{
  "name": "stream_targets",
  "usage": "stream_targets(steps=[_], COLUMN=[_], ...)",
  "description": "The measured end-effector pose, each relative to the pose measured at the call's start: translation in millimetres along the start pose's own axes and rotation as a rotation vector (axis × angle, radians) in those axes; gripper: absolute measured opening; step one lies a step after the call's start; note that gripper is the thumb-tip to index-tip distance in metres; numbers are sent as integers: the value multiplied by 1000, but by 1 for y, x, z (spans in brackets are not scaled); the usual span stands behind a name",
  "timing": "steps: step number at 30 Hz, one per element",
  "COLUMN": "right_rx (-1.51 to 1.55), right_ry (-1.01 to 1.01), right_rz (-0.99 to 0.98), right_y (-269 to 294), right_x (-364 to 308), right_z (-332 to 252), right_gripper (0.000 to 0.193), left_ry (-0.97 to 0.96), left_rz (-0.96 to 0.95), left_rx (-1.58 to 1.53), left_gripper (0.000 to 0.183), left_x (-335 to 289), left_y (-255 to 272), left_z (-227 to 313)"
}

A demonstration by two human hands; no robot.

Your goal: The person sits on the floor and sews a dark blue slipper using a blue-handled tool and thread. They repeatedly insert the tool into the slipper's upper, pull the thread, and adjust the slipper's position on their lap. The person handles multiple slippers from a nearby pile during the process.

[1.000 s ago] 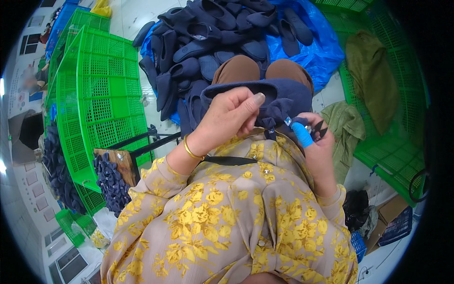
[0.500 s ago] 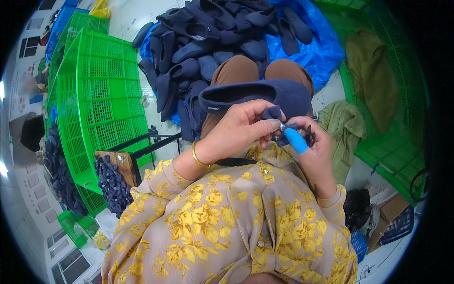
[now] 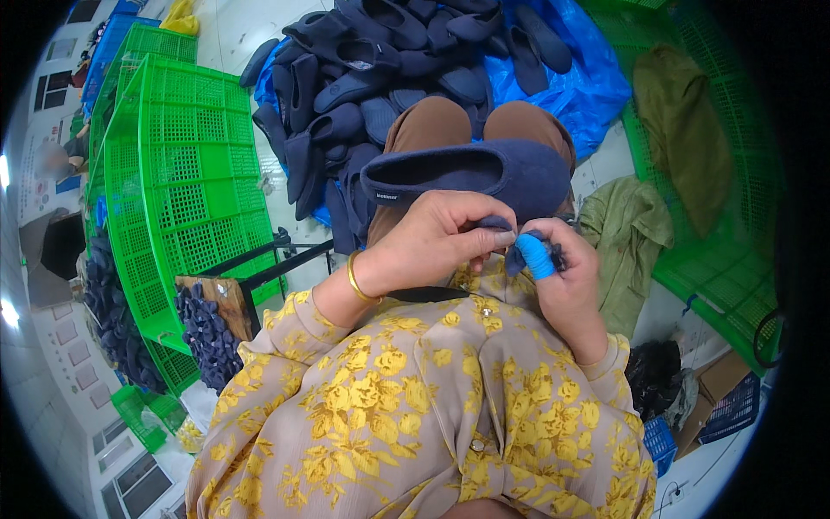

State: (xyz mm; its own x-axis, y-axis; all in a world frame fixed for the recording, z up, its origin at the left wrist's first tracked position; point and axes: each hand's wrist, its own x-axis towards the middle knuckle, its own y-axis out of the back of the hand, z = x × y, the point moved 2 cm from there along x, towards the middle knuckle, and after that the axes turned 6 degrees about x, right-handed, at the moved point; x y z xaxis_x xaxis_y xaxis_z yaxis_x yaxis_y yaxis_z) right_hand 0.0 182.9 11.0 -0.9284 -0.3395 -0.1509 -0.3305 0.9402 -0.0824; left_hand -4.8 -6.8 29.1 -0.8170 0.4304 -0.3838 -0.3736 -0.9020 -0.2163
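Note:
A navy slipper (image 3: pixel 536 177) lies sideways across my knees, its opening toward the left. Just in front of it, both hands hold a small navy fabric bow (image 3: pixel 495 223). My left hand (image 3: pixel 424 238) is closed, thumb and fingers pinching the bow's left loop. My right hand (image 3: pixel 571 281), with blue tape (image 3: pixel 535 256) round one finger, grips the other side. Some dark fabric shows within the right hand's curled fingers; I cannot tell whether it is part of the same bow. The bow's middle is mostly hidden by the fingertips.
Beyond my knees, a heap of navy slippers (image 3: pixel 346 86) lies on blue plastic sheeting (image 3: pixel 596 86). Green crates (image 3: pixel 194 190) stand at left and right. Many small navy bows (image 3: pixel 206 333) sit by a wooden board (image 3: pixel 216 303) at left. Olive cloth (image 3: pixel 618 251) lies at right.
My fingers have shifted on the bow: the left loop is now more folded under the left hand's fingers, and the shiny centre is covered. The slipper stays nearly in place.

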Motion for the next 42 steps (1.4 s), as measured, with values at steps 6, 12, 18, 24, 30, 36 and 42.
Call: stream_targets(steps=[6,12,18,24,30,36,42], right_rx=[459,-50,46,-79,-222,-331,-369], right_ry=[-290,44,-21,-75,175,165,190], right_rz=[-13,-81,-13,-54,-212,-320,-387], right_y=[1,2,12,28,19,17,18], right_x=[0,1,2,-6,-4,-4,-6], right_z=[8,-4,-18,-20,-26,-39,-42], right_gripper=[10,9,20,10,17,26,37], left_ry=[40,-141,-273,-289,-427,-461,-455], left_rz=[-37,-46,56,49,-87,-124,-140], left_rx=[-88,214,301,225,347,328,340], left_gripper=[11,14,14,12,11,11,10], left_x=[1,1,-5,-14,-16,-17,-17], left_y=[-1,4,10,16,20,20,20], left_z=[-2,-5,-2,-6,1,-1,-1])
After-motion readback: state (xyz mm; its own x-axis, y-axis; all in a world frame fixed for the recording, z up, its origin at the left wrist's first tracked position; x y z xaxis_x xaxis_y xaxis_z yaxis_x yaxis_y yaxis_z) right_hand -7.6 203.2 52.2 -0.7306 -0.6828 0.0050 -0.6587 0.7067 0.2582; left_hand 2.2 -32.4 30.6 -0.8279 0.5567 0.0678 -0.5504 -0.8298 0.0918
